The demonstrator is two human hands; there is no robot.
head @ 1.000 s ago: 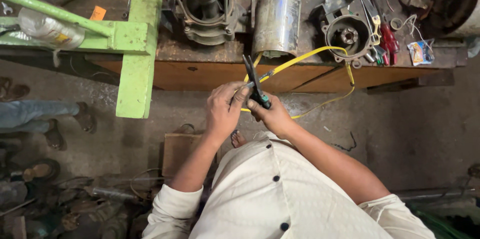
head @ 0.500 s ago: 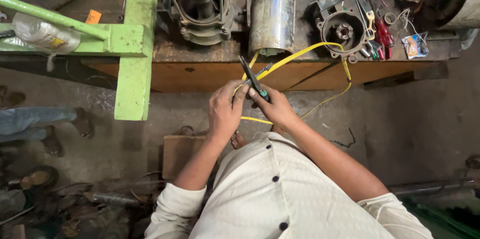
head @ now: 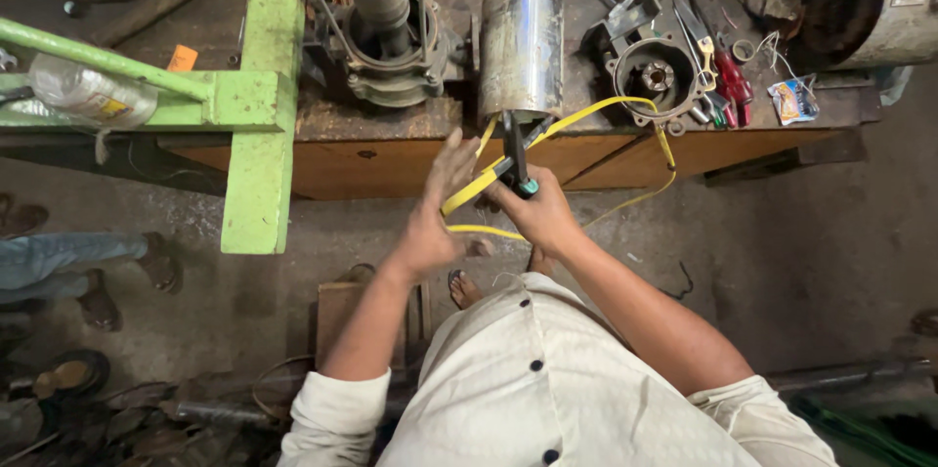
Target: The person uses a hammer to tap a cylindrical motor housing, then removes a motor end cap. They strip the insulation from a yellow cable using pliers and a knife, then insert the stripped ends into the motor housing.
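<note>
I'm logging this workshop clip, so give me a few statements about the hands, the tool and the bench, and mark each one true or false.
1. The right hand grips pliers. True.
2. The yellow strap is red. False: it is yellow.
3. The left hand holds the plastic bottle. False: the bottle lies apart on the green frame.
4. A shiny metal cylinder lies on the wooden bench. True.

Yellow strap looped, dark pliers upright
</note>
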